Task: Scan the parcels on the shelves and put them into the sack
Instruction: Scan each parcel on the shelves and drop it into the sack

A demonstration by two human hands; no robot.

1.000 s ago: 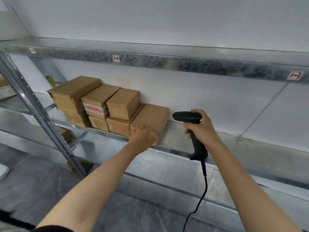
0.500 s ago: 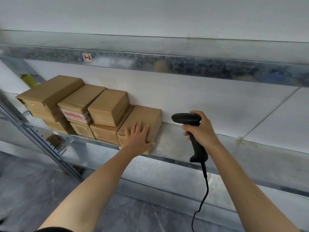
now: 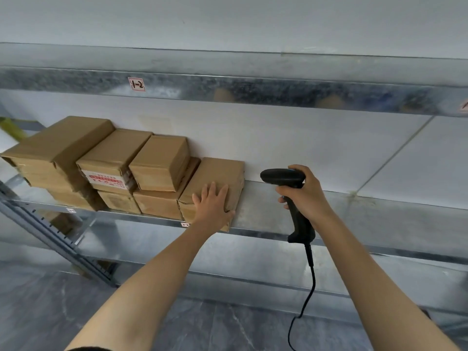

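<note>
Several brown cardboard parcels are stacked on the metal shelf (image 3: 266, 206). The rightmost parcel (image 3: 220, 173) lies flat at the shelf's front edge. My left hand (image 3: 211, 206) rests flat on its top near the front, fingers straight and spread, thumb at the right edge. To the right, my right hand (image 3: 304, 196) grips the handle of a black barcode scanner (image 3: 283, 176), held upright in front of the shelf with its head pointing left. Its cable hangs down. The sack is not in view.
Left of the touched parcel, a small box (image 3: 159, 163) sits on a lower one, then a box with a red-and-white label (image 3: 106, 178) and a big stack (image 3: 55, 145). An upper shelf beam (image 3: 253, 89) runs overhead. A slanted upright (image 3: 50, 229) stands at left.
My left hand has reached forward from the parcel's front edge and now lies flat on its top. The view has swung back to the left. The scanner hand has hardly moved.
</note>
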